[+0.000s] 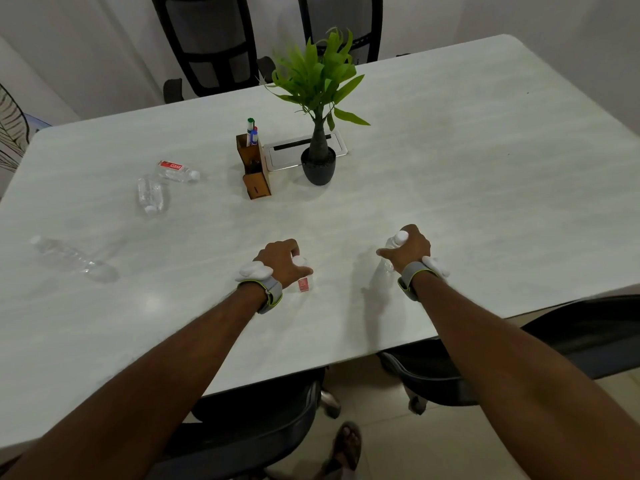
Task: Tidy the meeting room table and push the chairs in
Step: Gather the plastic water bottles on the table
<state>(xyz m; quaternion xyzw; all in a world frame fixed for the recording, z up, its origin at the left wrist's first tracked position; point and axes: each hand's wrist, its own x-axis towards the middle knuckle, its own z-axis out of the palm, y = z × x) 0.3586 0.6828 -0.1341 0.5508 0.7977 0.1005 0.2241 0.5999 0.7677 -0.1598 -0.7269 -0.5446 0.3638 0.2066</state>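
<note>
Under each hand, left hand [282, 259] and right hand [410, 247] each clasp a bottle; clear plastic may slip if squeezed unevenly.

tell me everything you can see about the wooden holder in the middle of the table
The wooden holder is a narrow brown box of two joined parts: a taller back compartment holding upright markers with green, red and blue caps, and a lower front block with a small slot in its face. It stands upright on the white table, beside the metal cable hatch and left of the potted plant. No hand touches it.
</note>
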